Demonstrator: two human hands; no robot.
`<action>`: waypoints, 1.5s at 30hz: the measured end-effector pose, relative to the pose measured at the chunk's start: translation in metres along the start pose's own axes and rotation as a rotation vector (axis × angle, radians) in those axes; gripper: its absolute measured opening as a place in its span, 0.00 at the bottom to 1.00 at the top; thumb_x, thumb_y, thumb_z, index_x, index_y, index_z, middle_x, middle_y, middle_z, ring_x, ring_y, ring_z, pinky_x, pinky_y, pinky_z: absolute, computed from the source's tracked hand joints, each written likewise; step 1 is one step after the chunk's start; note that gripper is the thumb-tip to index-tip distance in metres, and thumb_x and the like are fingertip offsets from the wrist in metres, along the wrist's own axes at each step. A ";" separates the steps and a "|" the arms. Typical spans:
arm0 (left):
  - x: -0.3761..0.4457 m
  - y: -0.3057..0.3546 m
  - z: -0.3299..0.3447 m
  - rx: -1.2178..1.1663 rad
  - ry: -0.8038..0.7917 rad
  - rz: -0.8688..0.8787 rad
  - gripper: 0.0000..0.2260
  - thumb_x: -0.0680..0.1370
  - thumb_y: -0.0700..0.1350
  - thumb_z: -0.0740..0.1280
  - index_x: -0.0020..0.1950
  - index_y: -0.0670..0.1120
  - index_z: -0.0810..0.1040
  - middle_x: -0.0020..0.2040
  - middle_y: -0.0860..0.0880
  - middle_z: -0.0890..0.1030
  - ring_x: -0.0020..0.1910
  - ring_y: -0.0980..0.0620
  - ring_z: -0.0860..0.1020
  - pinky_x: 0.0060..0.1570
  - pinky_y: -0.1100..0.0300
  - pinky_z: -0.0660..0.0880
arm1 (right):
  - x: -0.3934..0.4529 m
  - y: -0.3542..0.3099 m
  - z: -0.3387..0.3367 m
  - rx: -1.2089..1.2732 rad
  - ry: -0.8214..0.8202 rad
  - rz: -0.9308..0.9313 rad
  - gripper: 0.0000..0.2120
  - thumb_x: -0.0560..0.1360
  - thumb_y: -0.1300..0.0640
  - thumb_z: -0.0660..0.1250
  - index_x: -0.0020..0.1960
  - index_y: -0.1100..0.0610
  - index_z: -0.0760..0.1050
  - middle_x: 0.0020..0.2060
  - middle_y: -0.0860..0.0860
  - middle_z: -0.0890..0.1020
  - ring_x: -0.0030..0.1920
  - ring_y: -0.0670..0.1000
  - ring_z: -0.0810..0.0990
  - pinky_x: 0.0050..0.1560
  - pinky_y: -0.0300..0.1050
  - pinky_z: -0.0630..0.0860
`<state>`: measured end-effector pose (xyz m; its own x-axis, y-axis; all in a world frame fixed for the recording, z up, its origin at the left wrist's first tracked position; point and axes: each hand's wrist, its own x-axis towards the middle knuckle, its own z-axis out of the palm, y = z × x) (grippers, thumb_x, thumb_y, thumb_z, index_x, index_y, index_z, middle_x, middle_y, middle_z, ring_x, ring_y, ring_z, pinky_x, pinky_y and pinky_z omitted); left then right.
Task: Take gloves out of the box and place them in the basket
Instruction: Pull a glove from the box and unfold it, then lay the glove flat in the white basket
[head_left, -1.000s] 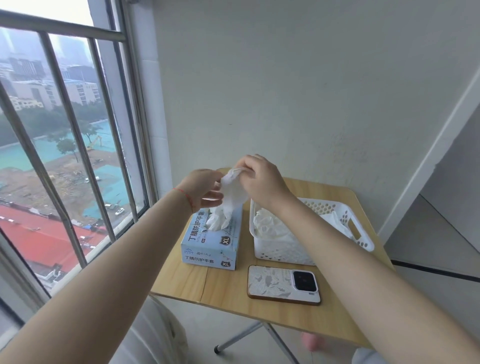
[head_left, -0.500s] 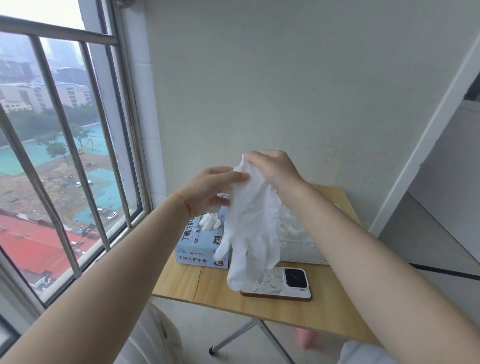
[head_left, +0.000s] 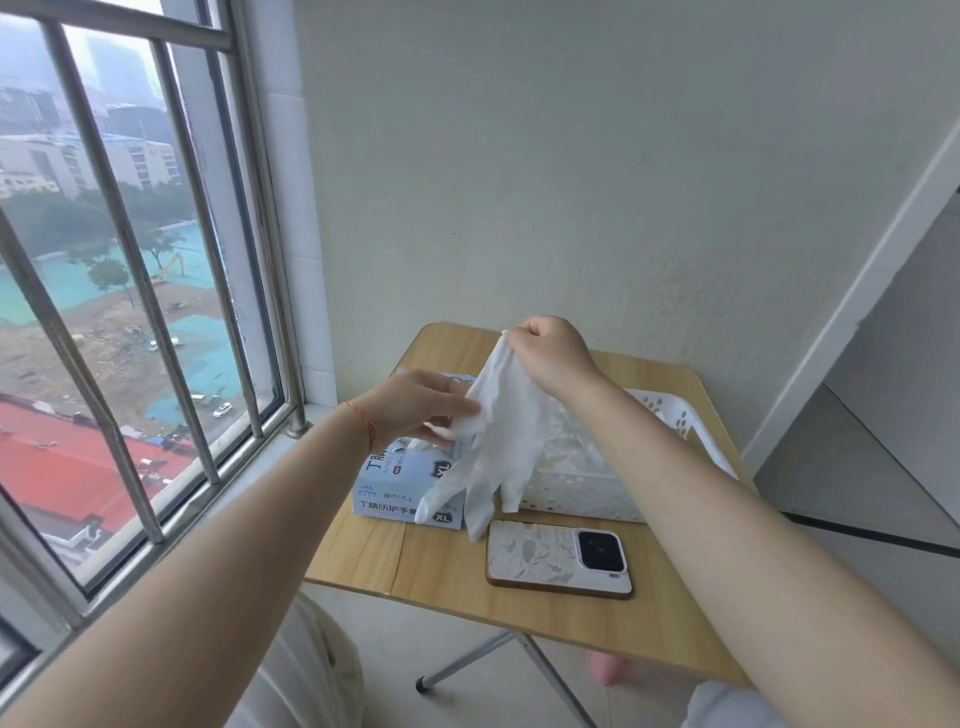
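Observation:
A white glove hangs full length above the table, its fingers dangling over the box and the basket's near corner. My right hand pinches its cuff at the top. My left hand touches the glove's left edge with straight fingers, thumb below. The light blue glove box marked XL lies on the table's left part, more white gloves bunched in its slot. The white perforated basket stands right of the box and holds several gloves.
A phone in a pale patterned case lies face down on the small wooden folding table, in front of the basket. A barred window is close on the left, a plain wall behind.
The glove came fully out of the box and hangs unfolded. Since half a second ago both hands lowered it; my left hand slid from the cuff down to its side.

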<state>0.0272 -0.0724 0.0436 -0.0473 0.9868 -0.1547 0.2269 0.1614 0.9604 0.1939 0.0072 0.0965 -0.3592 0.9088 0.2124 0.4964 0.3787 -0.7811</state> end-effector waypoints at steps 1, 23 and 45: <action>0.001 -0.003 -0.002 0.028 -0.003 -0.022 0.09 0.76 0.43 0.72 0.50 0.37 0.83 0.42 0.45 0.83 0.40 0.51 0.80 0.40 0.60 0.79 | 0.002 0.001 0.002 0.005 0.000 0.003 0.15 0.76 0.57 0.60 0.33 0.53 0.60 0.28 0.48 0.63 0.30 0.50 0.61 0.31 0.43 0.59; 0.106 0.032 0.059 0.389 0.292 0.032 0.06 0.75 0.46 0.72 0.41 0.46 0.78 0.33 0.50 0.76 0.30 0.51 0.73 0.30 0.63 0.69 | 0.030 0.102 -0.057 0.095 0.103 0.432 0.14 0.80 0.57 0.58 0.36 0.58 0.66 0.32 0.54 0.70 0.29 0.53 0.68 0.26 0.36 0.67; 0.097 0.042 0.110 1.105 -0.067 0.036 0.24 0.72 0.42 0.71 0.67 0.53 0.73 0.56 0.49 0.76 0.53 0.47 0.78 0.55 0.50 0.77 | 0.004 0.174 -0.080 -0.752 0.118 0.232 0.12 0.79 0.65 0.57 0.62 0.62 0.70 0.52 0.56 0.80 0.44 0.56 0.78 0.33 0.43 0.67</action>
<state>0.1391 0.0314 0.0438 0.0218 0.9843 -0.1752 0.9719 0.0202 0.2346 0.3423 0.0912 0.0087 -0.1159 0.9755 0.1868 0.9639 0.1558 -0.2160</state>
